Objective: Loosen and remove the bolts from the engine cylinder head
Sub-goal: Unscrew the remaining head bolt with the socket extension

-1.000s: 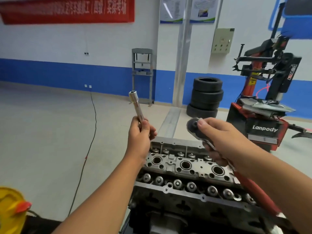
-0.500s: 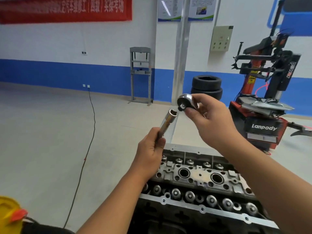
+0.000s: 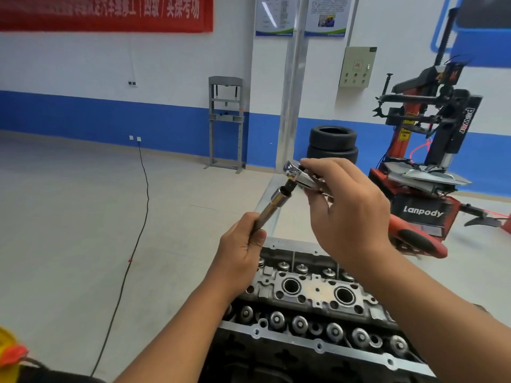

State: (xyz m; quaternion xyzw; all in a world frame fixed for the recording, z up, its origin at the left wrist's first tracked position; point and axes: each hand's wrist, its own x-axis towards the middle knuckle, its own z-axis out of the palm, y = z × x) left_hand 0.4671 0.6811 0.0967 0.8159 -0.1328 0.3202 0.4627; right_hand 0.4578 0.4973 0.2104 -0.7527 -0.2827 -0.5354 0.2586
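The grey engine cylinder head (image 3: 312, 297) lies below my hands, with spark plug wells and a row of valve springs facing up. My left hand (image 3: 240, 250) grips a long chrome socket (image 3: 272, 204) by its lower end, tilted up to the right. My right hand (image 3: 348, 211) holds a chrome ratchet (image 3: 300, 176) near its head, with the red and black handle (image 3: 414, 237) sticking out to the right. The ratchet's square drive sits just inside the socket's open top end.
A red tyre changer (image 3: 423, 172) stands close on the right. Two stacked tyres (image 3: 333, 145) and a grey press frame (image 3: 226, 123) are by the far blue wall. A black cable (image 3: 138, 225) runs across the floor on the left. A yellow object (image 3: 8, 352) is at the lower left corner.
Both hands rose and came together. The socket tilted toward the ratchet, and the ratchet head turned down until its drive met the socket's open end.
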